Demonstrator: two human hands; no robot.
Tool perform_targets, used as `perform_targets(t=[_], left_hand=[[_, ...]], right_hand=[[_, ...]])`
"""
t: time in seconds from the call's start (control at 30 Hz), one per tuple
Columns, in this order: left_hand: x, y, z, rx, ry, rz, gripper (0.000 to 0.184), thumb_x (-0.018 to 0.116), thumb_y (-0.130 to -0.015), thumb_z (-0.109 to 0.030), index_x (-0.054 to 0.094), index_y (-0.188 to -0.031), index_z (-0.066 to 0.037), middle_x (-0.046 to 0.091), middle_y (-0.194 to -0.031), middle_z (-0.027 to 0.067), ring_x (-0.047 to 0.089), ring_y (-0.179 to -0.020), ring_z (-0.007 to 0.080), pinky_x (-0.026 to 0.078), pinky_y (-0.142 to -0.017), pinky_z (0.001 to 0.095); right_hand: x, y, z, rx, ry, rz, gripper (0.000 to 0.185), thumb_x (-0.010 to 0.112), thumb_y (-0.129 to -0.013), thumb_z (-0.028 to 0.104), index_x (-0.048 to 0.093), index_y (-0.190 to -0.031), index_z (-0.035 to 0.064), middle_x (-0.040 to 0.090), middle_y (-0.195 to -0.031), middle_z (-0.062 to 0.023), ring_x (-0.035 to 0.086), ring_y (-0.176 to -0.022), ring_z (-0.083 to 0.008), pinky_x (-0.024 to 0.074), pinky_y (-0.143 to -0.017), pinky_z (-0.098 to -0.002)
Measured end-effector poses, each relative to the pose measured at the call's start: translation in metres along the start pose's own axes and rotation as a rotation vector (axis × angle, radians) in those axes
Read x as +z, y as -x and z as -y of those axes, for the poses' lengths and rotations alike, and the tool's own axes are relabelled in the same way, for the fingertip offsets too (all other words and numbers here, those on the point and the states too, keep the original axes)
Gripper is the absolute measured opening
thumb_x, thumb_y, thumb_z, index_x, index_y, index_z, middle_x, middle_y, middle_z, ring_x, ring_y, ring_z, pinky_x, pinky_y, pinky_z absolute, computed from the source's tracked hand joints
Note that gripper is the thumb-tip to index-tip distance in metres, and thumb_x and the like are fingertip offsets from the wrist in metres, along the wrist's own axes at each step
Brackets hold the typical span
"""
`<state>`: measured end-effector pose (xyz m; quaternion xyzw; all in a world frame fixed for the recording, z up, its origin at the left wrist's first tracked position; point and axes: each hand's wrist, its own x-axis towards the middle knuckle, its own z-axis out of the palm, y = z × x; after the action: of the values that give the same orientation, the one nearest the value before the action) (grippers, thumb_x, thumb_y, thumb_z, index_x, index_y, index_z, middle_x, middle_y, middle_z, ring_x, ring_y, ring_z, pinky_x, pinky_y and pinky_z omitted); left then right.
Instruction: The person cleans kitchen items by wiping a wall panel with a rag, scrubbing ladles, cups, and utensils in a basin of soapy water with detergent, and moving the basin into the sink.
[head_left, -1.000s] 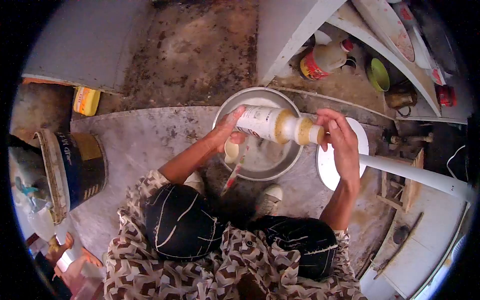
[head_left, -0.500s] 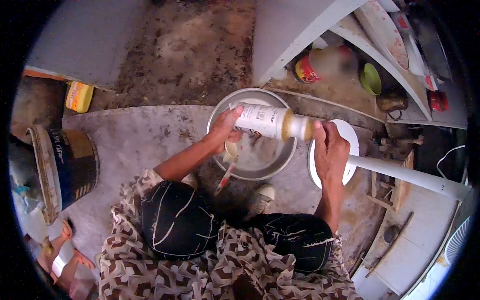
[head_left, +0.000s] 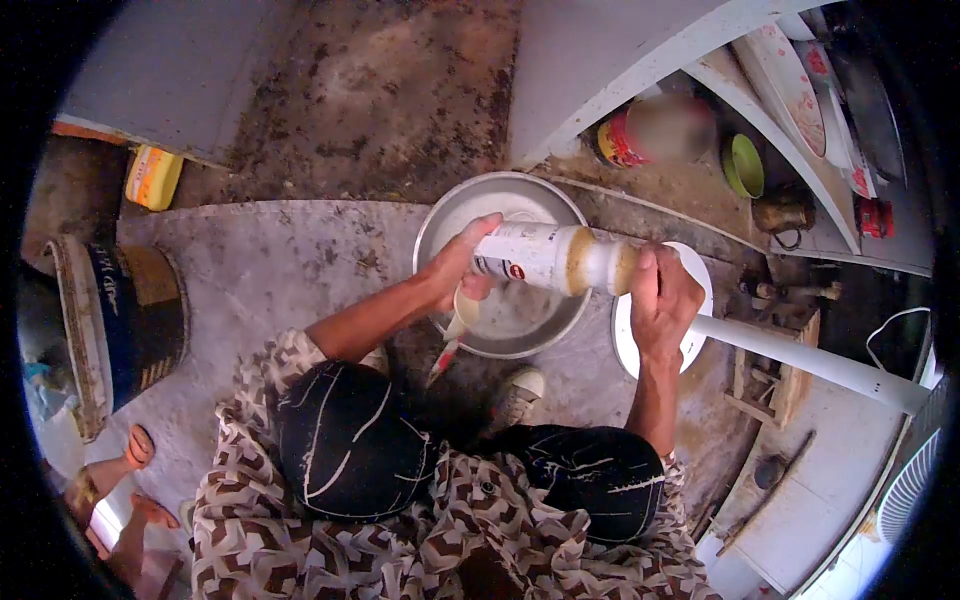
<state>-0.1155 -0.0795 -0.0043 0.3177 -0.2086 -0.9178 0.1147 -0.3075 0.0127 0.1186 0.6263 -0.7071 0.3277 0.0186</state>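
Bottle held crosswise: the white bottle [head_left: 535, 258] lies nearly level above the right half of the metal basin [head_left: 530, 325], its neck end reaching past the right rim. Left hand [head_left: 462, 270] clamped on the base end; right hand [head_left: 665, 300] closed round the neck end; the two hands apart, bottle spanning between. Yellowish-brown grains or residue at shoulder and neck; cannot tell if inside or on the surface. Basin floor whitish; cannot tell whether it holds anything. Cream scoop [head_left: 464, 308] just beneath left hand; cannot tell if gripped. Far left, dark bucket [head_left: 130, 320], tilted in view, pale plastic and a bluish scrap at its mouth. Farther off, yellow container [head_left: 153, 178], contents hidden. Far right, on the shelf, green bowl [head_left: 742, 165] on its side, beside a container with a red-and-yellow label [head_left: 622, 140], partly blurred. Writing: bottle label carries dark print and a red oval mark, too small to read; pale lettering on the bucket's dark band, also illegible.
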Motion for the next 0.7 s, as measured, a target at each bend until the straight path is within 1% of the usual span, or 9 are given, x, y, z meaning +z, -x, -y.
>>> perform_targets(t=[0.07,0.13,0.17,0.27,0.33,0.47,0.53,0.6,0.7], left_hand=[[-0.001,-0.001,0.003,-0.19,0.045,0.094,0.054,0.038,-0.083,-0.054,0.053,-0.091,-0.003,0.049,-0.056,0.0079,0.029,-0.029,0.0064,0.021,-0.025,0.0202],[-0.007,-0.006,0.005,-0.451,0.108,0.216,0.057,0.036,-0.083,-0.055,0.054,-0.089,-0.002,0.05,-0.056,0.0091,0.028,-0.028,0.0068,0.021,-0.023,0.02],[-0.005,-0.005,0.006,-0.424,0.197,0.208,0.058,0.036,-0.083,-0.055,0.055,-0.089,-0.001,0.05,-0.056,0.0113,0.029,-0.026,0.007,0.022,-0.023,0.0192],[-0.013,-0.01,0.001,-0.192,0.082,0.174,0.059,0.035,-0.084,-0.055,0.054,-0.09,0.0,0.052,-0.058,0.0129,0.029,-0.027,0.0063,0.022,-0.023,0.0187],[-0.016,-0.009,-0.001,-0.184,0.145,0.237,0.058,0.034,-0.084,-0.054,0.054,-0.092,0.0,0.054,-0.06,0.0141,0.029,-0.027,0.0057,0.023,-0.023,0.0183],[-0.011,-0.003,-0.006,-0.15,0.069,0.173,0.056,0.034,-0.085,-0.053,0.054,-0.092,-0.001,0.055,-0.061,0.0138,0.029,-0.028,0.0054,0.023,-0.023,0.0184],[-0.012,-0.004,-0.006,-0.143,0.051,0.159,0.055,0.034,-0.085,-0.052,0.053,-0.092,-0.001,0.055,-0.061,0.0138,0.029,-0.028,0.0055,0.023,-0.023,0.0184],[-0.017,-0.005,-0.003,-0.135,0.034,0.156,0.054,0.035,-0.085,-0.052,0.053,-0.093,-0.001,0.056,-0.062,0.0138,0.029,-0.028,0.0055,0.023,-0.023,0.0183],[-0.025,-0.008,0.002,-0.104,-0.003,0.138,0.053,0.035,-0.085,-0.051,0.053,-0.094,-0.002,0.056,-0.062,0.014,0.03,-0.028,0.0061,0.023,-0.024,0.0183]], right_hand=[[-0.007,-0.002,0.002,-0.135,-0.009,0.047,0.015,0.057,-0.08,0.015,0.059,-0.088,0.0033,0.057,-0.065,-0.0126,0.056,-0.056,-0.0251,0.0446,-0.053,-0.0326],[-0.019,-0.013,0.01,-0.173,-0.028,0.219,0.02,0.059,-0.079,0.016,0.058,-0.095,0.0034,0.057,-0.074,-0.013,0.057,-0.061,-0.0255,0.0454,-0.056,-0.0332],[-0.026,-0.018,0.015,-0.192,-0.037,0.306,0.024,0.06,-0.078,0.016,0.058,-0.098,0.0035,0.058,-0.078,-0.0131,0.057,-0.063,-0.0257,0.0458,-0.058,-0.0335],[-0.039,-0.024,0.027,-0.109,-0.175,0.428,0.031,0.062,-0.076,0.017,0.058,-0.104,0.0044,0.057,-0.085,-0.0134,0.056,-0.067,-0.0282,0.0463,-0.062,-0.035],[-0.046,-0.024,0.039,0.019,-0.234,0.423,0.033,0.062,-0.076,0.018,0.058,-0.105,0.0047,0.057,-0.087,-0.0143,0.057,-0.069,-0.0298,0.046,-0.065,-0.0356],[-0.043,-0.024,0.028,0.064,0.05,0.496,0.033,0.061,-0.077,0.017,0.055,-0.107,0.0041,0.056,-0.094,-0.0164,0.056,-0.078,-0.0317,0.0457,-0.069,-0.0359],[-0.046,-0.029,0.033,0.207,0.036,0.648,0.032,0.061,-0.077,0.016,0.055,-0.105,0.0029,0.055,-0.098,-0.0169,0.056,-0.083,-0.0318,0.0457,-0.07,-0.0352],[-0.046,-0.03,0.035,0.202,0.014,0.689,0.029,0.062,-0.076,0.014,0.056,-0.102,0.0025,0.054,-0.1,-0.0166,0.056,-0.084,-0.0314,0.046,-0.07,-0.0344],[-0.048,-0.028,0.034,0.011,-0.056,0.576,0.026,0.064,-0.073,0.01,0.058,-0.098,0.0035,0.055,-0.101,-0.0149,0.057,-0.084,-0.0292,0.0467,-0.069,-0.0328]])
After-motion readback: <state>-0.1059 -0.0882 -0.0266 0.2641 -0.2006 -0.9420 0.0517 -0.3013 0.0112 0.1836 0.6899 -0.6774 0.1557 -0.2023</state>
